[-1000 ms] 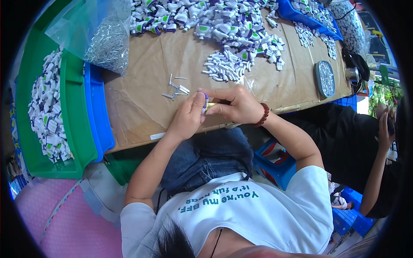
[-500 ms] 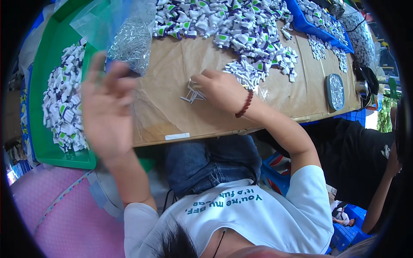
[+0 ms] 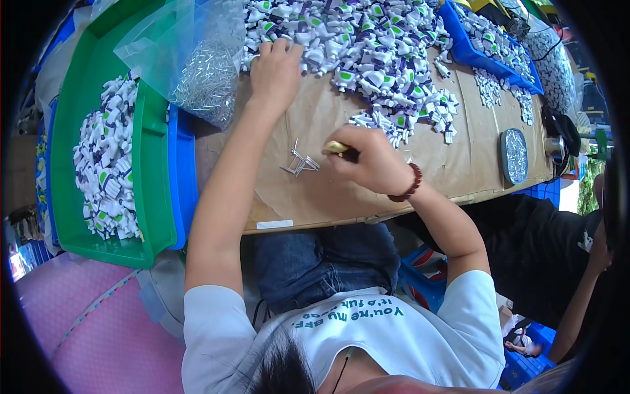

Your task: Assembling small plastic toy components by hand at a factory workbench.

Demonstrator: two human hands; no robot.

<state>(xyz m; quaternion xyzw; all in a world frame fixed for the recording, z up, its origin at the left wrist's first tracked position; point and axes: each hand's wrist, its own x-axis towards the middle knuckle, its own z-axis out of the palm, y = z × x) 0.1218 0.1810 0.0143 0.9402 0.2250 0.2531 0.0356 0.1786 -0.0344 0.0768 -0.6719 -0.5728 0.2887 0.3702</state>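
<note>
White T-shirt (image 3: 420,348) bears green lettering (image 3: 351,316) across its chest, upside down in view. Two lines show, partly blurred.

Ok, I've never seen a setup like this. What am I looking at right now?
There is no machine here: these are a person's two bare hands. The picture comes from the left one of two fisheye cameras worn on the head, looking down, so straight edges bend near the rim. The left hand is at the edge of a pile of white, purple and green pieces on a brown table. The right hand holds a brass-coloured object, partly hidden in its grasp. Left of it lie a few loose silvery pins. A clear bag holds similar ones, and a green bin at left holds more pieces.
</note>
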